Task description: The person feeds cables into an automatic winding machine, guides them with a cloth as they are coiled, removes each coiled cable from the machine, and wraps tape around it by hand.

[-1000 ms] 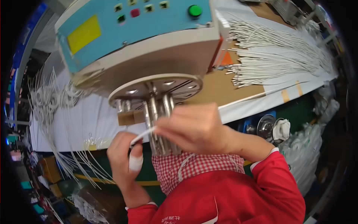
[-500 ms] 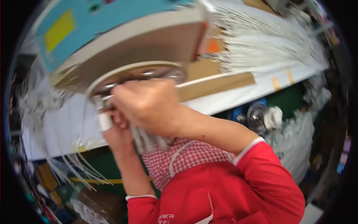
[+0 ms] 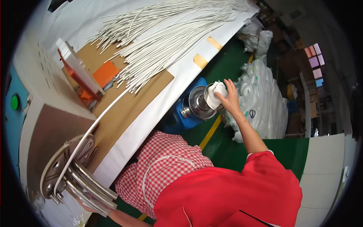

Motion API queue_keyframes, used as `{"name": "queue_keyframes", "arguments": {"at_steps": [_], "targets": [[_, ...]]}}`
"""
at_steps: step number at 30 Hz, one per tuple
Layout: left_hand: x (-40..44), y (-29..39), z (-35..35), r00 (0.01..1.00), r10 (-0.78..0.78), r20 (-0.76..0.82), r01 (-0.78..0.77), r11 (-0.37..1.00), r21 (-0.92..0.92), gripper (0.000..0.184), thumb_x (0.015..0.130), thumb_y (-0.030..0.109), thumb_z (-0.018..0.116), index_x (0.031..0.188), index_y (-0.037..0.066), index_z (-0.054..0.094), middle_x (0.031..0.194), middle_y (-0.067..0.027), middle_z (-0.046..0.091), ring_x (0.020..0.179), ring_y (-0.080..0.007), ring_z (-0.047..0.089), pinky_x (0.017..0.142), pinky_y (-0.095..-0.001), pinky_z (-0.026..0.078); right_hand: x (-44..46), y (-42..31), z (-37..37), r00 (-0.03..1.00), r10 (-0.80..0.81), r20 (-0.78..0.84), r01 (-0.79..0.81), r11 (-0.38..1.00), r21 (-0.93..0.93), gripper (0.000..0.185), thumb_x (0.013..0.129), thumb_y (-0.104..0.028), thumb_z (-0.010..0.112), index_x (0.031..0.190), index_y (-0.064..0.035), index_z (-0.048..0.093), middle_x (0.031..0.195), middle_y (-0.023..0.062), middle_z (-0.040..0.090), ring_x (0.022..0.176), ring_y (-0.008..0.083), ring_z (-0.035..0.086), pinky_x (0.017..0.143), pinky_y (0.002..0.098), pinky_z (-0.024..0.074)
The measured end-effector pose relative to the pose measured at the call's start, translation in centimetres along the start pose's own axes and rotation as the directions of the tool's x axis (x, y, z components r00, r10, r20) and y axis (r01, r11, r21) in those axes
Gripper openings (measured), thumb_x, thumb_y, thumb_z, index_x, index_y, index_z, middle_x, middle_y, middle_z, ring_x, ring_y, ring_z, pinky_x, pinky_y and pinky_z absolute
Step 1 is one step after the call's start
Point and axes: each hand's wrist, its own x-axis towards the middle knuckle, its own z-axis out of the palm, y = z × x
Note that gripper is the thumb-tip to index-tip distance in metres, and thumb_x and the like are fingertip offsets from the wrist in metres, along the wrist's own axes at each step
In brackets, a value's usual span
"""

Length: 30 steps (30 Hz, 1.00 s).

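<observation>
My right hand (image 3: 231,99) reaches out to a crumpled white cloth (image 3: 215,94) on top of a shiny metal fixture (image 3: 199,102). Its fingers are spread, and the thumb appears to touch the cloth. My left hand (image 3: 87,205) is low at the left, under several curved metal bars (image 3: 92,185) attached to a metal wheel (image 3: 48,174). Those bars hide most of its fingers, so I cannot tell whether it grips anything. One white cable (image 3: 99,118) runs from the pile on the table to the lower part of the wheel.
Many white cables (image 3: 159,45) lie across the white-covered table (image 3: 128,149) and a brown board (image 3: 128,106). A machine housing (image 3: 56,87) with a green button (image 3: 15,101) stands at left. Blue plastic (image 3: 181,120) is below the fixture; bagged bundles (image 3: 261,102) lie beyond.
My view has swung to the right. The right hand has left the wheel and moved over to the white cloth. A white cable now stretches to the wheel; my left hand stays near it.
</observation>
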Motion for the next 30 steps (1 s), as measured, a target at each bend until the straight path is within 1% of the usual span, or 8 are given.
{"name": "queue_keyframes", "arguments": {"at_steps": [6,8,10,14,16,18,21,30], "targets": [[1.4,-0.7,1.2,0.993,0.104,0.062,-0.101,0.994,-0.043,0.058,0.098,0.041,0.044,0.131,-0.006,0.049,0.124,-0.0222,0.057,0.105,-0.0299,0.063,0.081,-0.04,0.057,1.9,3.4,2.2,0.982,0.16,0.105,-0.182,0.949,0.257,0.096,0.075,-0.048,0.075,0.146,-0.0018,0.03,0.146,0.0292,0.034,0.137,0.0418,0.034,0.109,0.0432,0.0329],[1.2,-0.1,1.0,0.999,0.015,0.043,-0.012,0.997,-0.073,0.056,0.098,0.04,0.044,0.131,-0.006,0.049,0.123,-0.0218,0.057,0.104,-0.0294,0.063,0.081,-0.0396,0.057,3.7,5.8,3.6,0.772,0.564,0.294,-0.625,0.589,0.512,0.087,0.082,-0.047,0.071,0.142,0.0027,0.033,0.139,0.0237,0.044,0.129,0.0319,0.045,0.105,0.0381,0.0381],[0.9,0.6,1.2,0.998,-0.057,0.024,0.059,0.992,-0.113,0.055,0.098,0.039,0.044,0.13,-0.005,0.05,0.122,-0.0214,0.058,0.104,-0.0289,0.063,0.081,-0.0392,0.057,4.4,7.4,2.7,0.58,0.449,0.68,-0.808,0.211,0.551,0.053,0.087,-0.034,0.069,0.123,0.0028,0.056,0.112,0.0136,0.065,0.101,0.0207,0.063,0.089,0.033,0.0498],[-0.1,1.4,1.2,0.989,-0.15,0.0,0.148,0.98,-0.134,0.052,0.098,0.037,0.044,0.129,-0.005,0.051,0.121,-0.0205,0.058,0.102,-0.0279,0.063,0.08,-0.0383,0.057,3.4,6.8,3.2,0.766,0.518,0.38,-0.581,0.306,0.754,0.023,0.089,-0.017,0.066,0.104,-0.0002,0.066,0.092,0.0065,0.071,0.082,0.0179,0.067,0.075,0.0308,0.0531],[-0.2,1.5,1.2,0.986,-0.168,-0.005,0.165,0.976,-0.139,0.051,0.098,0.036,0.044,0.128,-0.005,0.051,0.12,-0.0201,0.059,0.101,-0.0274,0.063,0.08,-0.0379,0.056,1.9,4.0,2.1,0.923,0.381,0.055,-0.354,0.784,0.51,0.022,0.088,-0.017,0.066,0.103,-0.0013,0.066,0.096,0.0094,0.07,0.087,0.0216,0.067,0.078,0.0337,0.0533],[-0.3,1.6,1.7,0.984,-0.18,0.004,0.179,0.973,-0.145,0.05,0.099,0.035,0.044,0.128,-0.005,0.051,0.119,-0.0197,0.059,0.101,-0.0269,0.063,0.08,-0.0375,0.056,-0.5,1.2,1.4,0.991,0.102,-0.088,-0.08,0.972,0.221,0.024,0.088,-0.018,0.064,0.108,-0.0036,0.064,0.112,0.0159,0.066,0.108,0.0337,0.06,0.092,0.0421,0.0486],[-0.2,1.6,2.0,0.98,-0.197,0.004,0.195,0.968,-0.161,0.048,0.099,0.034,0.044,0.127,-0.004,0.052,0.118,-0.019,0.059,0.1,-0.0262,0.063,0.079,-0.0369,0.056,-3.8,-1.6,-0.7,0.959,-0.192,0.208,0.193,0.981,0.016,0.055,0.09,-0.032,0.062,0.135,-0.0036,0.047,0.146,0.0248,0.036,0.135,0.0412,0.035,0.111,0.0465,0.0295],[-0.1,1.9,2.2,0.972,-0.233,0.037,0.235,0.95,-0.207,0.042,0.099,0.029,0.044,0.125,-0.003,0.054,0.114,-0.0172,0.061,0.096,-0.0239,0.063,0.078,-0.035,0.055,-2.8,-2.1,-2.5,0.657,-0.195,0.728,0.378,0.921,-0.094,0.081,0.089,-0.062,0.048,0.145,-0.0049,0.035,0.153,0.0276,0.021,0.141,0.041,0.023,0.115,0.0502,0.0189]]}}
